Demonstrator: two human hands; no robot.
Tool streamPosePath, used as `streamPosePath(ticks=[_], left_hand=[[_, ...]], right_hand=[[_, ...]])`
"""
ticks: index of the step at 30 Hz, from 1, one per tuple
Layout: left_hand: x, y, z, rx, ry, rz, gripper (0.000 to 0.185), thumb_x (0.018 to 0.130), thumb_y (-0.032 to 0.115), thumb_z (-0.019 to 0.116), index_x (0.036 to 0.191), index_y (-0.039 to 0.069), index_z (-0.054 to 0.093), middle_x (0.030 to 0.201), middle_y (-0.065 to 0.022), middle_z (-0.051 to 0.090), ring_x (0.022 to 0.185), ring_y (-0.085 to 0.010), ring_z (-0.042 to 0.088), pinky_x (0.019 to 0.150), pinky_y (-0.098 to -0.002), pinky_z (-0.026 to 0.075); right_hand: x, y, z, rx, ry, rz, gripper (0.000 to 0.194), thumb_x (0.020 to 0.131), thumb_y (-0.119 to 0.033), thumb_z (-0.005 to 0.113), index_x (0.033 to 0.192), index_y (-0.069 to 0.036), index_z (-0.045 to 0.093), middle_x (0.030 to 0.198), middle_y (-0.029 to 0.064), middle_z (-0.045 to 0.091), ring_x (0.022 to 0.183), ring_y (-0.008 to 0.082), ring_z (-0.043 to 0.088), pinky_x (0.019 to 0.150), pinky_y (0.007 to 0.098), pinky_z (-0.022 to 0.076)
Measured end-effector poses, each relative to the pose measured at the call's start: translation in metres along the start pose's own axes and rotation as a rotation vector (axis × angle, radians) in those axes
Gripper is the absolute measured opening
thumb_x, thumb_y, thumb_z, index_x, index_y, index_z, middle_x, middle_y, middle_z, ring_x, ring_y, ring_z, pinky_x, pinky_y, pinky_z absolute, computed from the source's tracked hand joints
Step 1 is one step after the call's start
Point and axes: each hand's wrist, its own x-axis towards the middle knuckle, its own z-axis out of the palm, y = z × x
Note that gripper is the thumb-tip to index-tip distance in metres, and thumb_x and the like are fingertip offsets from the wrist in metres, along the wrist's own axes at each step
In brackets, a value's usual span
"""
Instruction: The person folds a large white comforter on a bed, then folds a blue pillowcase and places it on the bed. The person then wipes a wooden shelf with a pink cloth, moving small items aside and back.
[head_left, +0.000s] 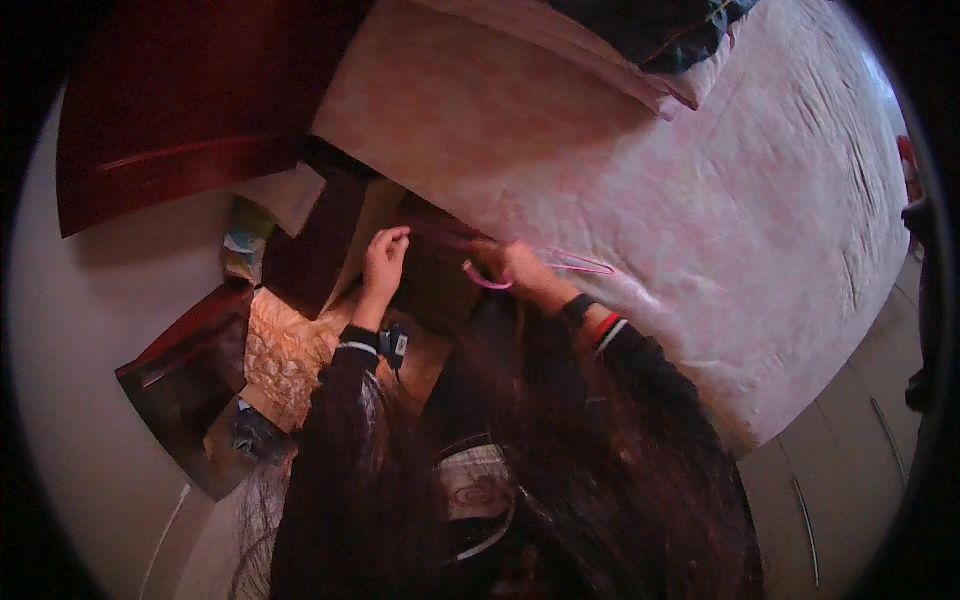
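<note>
My right hand (523, 271) is closed around a pink clothes hanger (581, 262) near the base of its hook. The hook curves toward me below the fingers, and one narrow end of the hanger sticks out to the right over the bed. Its other side runs left as a faint, blurred line toward my left hand (385, 266). That hand is raised with thumb and fingers drawn together. Whether its fingertips touch the hanger is not clear. Under both hands lies a dark gap beside the bed (750, 225).
Pink-and-white bedding covers the bed, with dark blue cloth (660, 34) at its far side. A dark red headboard (195, 90) stands upper left. Left of me are a glossy dark red cabinet (187, 375), orange patterned cloth (281, 352) and a black bundle (259, 435).
</note>
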Motion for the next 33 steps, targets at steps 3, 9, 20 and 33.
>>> streamPosePath(ticks=[3,9,20,33], left_hand=[[0.036,0.003,-0.007,-0.178,-0.042,-0.105,0.023,0.099,0.013,0.058,0.116,0.001,0.065,0.102,-0.0064,0.07,0.093,-0.0149,0.067,0.082,-0.0278,0.053],[0.096,0.033,0.013,-0.003,-0.072,-0.012,0.03,0.093,0.014,0.064,0.121,0.001,0.062,0.11,-0.0106,0.068,0.098,-0.0217,0.067,0.08,-0.0301,0.054],[0.22,0.011,-0.075,0.301,0.111,0.361,0.056,0.096,0.016,0.051,0.148,0.003,0.033,0.154,-0.0184,0.032,0.142,-0.0392,0.028,0.116,-0.0441,0.028],[0.31,0.052,-0.037,0.801,-0.314,0.734,0.066,0.09,0.027,0.061,0.149,0.008,0.036,0.157,-0.0138,0.03,0.147,-0.0316,0.023,0.121,-0.041,0.014]], right_hand=[[0.001,0.002,-0.076,0.253,0.275,0.299,0.04,0.092,-0.015,0.061,0.128,0.0,0.058,0.11,0.0204,0.069,0.1,0.0257,0.067,0.087,0.0351,0.051],[-0.018,0.056,-0.166,-0.243,0.815,0.382,0.035,0.096,-0.008,0.056,0.13,-0.006,0.059,0.108,0.0236,0.067,0.093,0.0226,0.071,0.072,0.0366,0.0529],[0.153,-0.076,0.05,0.118,0.264,0.252,0.026,0.09,-0.015,0.057,0.112,-0.003,0.064,0.083,0.0143,0.067,0.075,0.0318,0.062,0.071,0.0444,0.0506],[-0.015,-0.047,-0.091,0.914,0.897,0.7,0.038,0.1,-0.024,0.055,0.131,-0.002,0.059,0.061,-0.0122,0.031,0.048,-0.0002,0.029,0.044,0.0193,0.0195]])
